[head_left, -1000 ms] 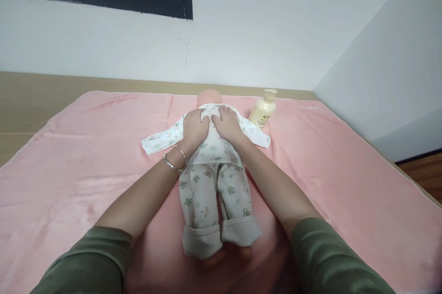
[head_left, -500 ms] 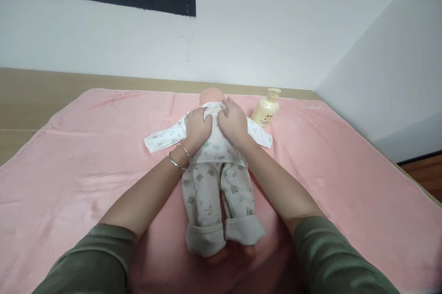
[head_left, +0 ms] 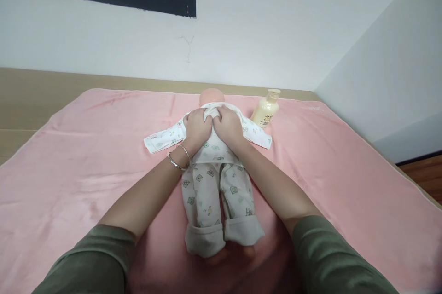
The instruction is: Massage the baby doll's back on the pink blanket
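A baby doll (head_left: 211,96) in a white printed shirt (head_left: 216,149) and cuffed trousers (head_left: 207,193) lies stretched out, its bald head away from me and no face showing. My left hand (head_left: 198,127), a silver bangle on its wrist, has its fingers curled into the shirt at the upper back. Beside it, almost touching thumb to thumb, my right hand (head_left: 228,126) is closed on the same cloth, which wrinkles between the two. Both sleeves spread outward. The doll's feet show dimly below the cuffs.
A pump bottle of pale yellow liquid (head_left: 265,109) stands just behind the doll's right-hand sleeve. Under everything lies a pink blanket (head_left: 86,160) on a wooden surface (head_left: 37,96). A white wall (head_left: 255,31) with a dark window frame (head_left: 172,2) rises behind.
My right hand has slid inward, toward my left hand, and its fingers have curled in on the shirt. My left hand and the doll look the same.
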`<state>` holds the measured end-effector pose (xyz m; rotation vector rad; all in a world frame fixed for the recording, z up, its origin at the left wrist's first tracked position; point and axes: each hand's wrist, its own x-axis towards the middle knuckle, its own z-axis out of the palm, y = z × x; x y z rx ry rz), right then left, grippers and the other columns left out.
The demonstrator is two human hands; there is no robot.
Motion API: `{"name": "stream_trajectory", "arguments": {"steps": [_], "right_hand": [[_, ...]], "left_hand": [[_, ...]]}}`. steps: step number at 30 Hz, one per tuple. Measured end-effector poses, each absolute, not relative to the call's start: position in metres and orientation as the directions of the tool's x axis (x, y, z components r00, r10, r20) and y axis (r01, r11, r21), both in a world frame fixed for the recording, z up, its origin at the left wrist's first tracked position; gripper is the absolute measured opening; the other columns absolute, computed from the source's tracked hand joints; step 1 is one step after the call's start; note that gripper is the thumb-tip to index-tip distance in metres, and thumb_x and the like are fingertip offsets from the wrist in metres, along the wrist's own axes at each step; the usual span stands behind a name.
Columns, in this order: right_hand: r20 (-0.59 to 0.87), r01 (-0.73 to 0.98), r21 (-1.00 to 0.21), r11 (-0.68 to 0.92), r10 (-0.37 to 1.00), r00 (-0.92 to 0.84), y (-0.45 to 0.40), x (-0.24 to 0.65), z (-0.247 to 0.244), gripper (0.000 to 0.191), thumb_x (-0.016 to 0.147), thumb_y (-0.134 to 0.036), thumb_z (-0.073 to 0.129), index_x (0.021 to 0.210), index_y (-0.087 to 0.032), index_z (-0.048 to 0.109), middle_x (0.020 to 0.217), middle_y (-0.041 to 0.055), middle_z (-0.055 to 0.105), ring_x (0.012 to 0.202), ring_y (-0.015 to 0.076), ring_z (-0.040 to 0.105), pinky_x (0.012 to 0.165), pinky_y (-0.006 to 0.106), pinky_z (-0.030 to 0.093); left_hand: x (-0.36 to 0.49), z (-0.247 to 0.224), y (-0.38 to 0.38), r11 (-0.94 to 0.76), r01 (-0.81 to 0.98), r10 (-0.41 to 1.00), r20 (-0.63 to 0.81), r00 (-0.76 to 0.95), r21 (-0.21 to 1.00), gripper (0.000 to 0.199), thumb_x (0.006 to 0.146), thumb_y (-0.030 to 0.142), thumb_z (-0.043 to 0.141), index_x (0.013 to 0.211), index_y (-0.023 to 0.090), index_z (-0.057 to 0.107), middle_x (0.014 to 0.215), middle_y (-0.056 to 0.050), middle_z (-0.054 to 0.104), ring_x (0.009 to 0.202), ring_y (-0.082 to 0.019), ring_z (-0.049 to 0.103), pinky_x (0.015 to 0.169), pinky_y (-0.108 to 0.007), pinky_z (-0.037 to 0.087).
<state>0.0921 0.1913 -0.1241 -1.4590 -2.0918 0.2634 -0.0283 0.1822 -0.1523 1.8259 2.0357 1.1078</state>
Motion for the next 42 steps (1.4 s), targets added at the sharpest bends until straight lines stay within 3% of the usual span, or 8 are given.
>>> {"name": "stream_trajectory", "arguments": {"steps": [7,12,15,20,28,32,37,42], "right_hand": [[0.441,0.756,-0.521,0.397,0.883,-0.160,0.190,0.098,-0.110,0.054,0.093,-0.022,0.040,0.141,-0.011,0.060,0.157,0.0141,0.052,0.149,0.0302,0.044,0.124,0.050,0.035],[0.308,0.817,-0.425,0.390,0.911,-0.275,0.200,0.097,-0.127,0.047,0.094,-0.022,0.038,0.132,-0.012,0.064,0.148,0.0169,0.061,0.140,0.0336,0.052,0.121,0.059,0.033],[0.288,0.793,-0.415,0.445,0.891,-0.350,0.203,0.101,-0.123,0.045,0.093,-0.020,0.039,0.128,-0.012,0.066,0.144,0.0181,0.063,0.139,0.0330,0.052,0.120,0.055,0.037],[0.401,0.772,-0.446,0.452,0.872,-0.279,0.201,0.104,-0.116,0.053,0.094,-0.020,0.041,0.144,-0.011,0.057,0.159,0.0151,0.050,0.151,0.0280,0.040,0.126,0.048,0.029],[0.400,0.751,-0.504,0.426,0.886,-0.234,0.203,0.100,-0.144,0.043,0.093,-0.025,0.044,0.127,-0.014,0.069,0.133,0.0124,0.072,0.128,0.0283,0.063,0.118,0.045,0.041],[0.556,0.731,-0.490,0.475,0.816,-0.158,0.209,0.111,-0.132,0.041,0.092,-0.020,0.045,0.123,-0.015,0.071,0.134,0.0130,0.072,0.126,0.0285,0.064,0.115,0.045,0.047],[0.804,0.707,-0.419,0.570,0.595,-0.002,0.227,0.162,-0.093,0.049,0.098,-0.022,0.037,0.141,-0.025,0.060,0.152,0.0074,0.058,0.143,0.0281,0.053,0.124,0.056,0.038],[0.857,0.763,-0.399,0.509,0.503,0.113,0.253,0.233,-0.071,0.061,0.099,-0.029,0.027,0.159,-0.029,0.038,0.161,0.0072,0.046,0.153,0.0320,0.041,0.120,0.066,0.038]], "left_hand": [[-0.028,-0.154,0.184,-0.028,0.779,0.921,0.319,-0.224,0.627,0.049,0.091,0.030,0.038,0.130,0.018,0.065,0.141,-0.012,0.067,0.138,-0.029,0.055,0.121,-0.047,0.031],[-0.028,-0.154,0.184,-0.018,0.783,0.920,0.317,-0.231,0.621,0.049,0.091,0.030,0.038,0.130,0.018,0.065,0.143,-0.012,0.066,0.139,-0.028,0.054,0.122,-0.047,0.031],[-0.027,-0.154,0.184,-0.015,0.787,0.920,0.317,-0.231,0.616,0.049,0.091,0.030,0.039,0.130,0.018,0.065,0.144,-0.013,0.065,0.140,-0.029,0.054,0.121,-0.047,0.032],[-0.027,-0.152,0.183,-0.032,0.785,0.921,0.324,-0.218,0.619,0.051,0.091,0.030,0.038,0.132,0.017,0.064,0.142,-0.014,0.066,0.138,-0.031,0.055,0.121,-0.049,0.033],[-0.026,-0.150,0.182,-0.024,0.805,0.921,0.326,-0.213,0.593,0.053,0.091,0.031,0.038,0.135,0.016,0.064,0.143,-0.014,0.066,0.138,-0.030,0.055,0.123,-0.048,0.033],[-0.030,-0.150,0.183,-0.060,0.801,0.925,0.335,-0.180,0.596,0.053,0.090,0.031,0.040,0.134,0.013,0.065,0.138,-0.016,0.068,0.135,-0.032,0.058,0.121,-0.049,0.038],[-0.030,-0.143,0.182,-0.187,0.706,0.898,0.410,-0.158,0.683,0.049,0.086,0.030,0.049,0.128,0.012,0.068,0.137,-0.017,0.068,0.132,-0.033,0.060,0.120,-0.047,0.041],[0.011,-0.115,0.169,-0.220,0.400,0.928,0.318,-0.196,0.890,0.037,0.083,0.033,0.056,0.113,0.020,0.074,0.130,-0.012,0.073,0.129,-0.031,0.062,0.119,-0.048,0.043]]}}
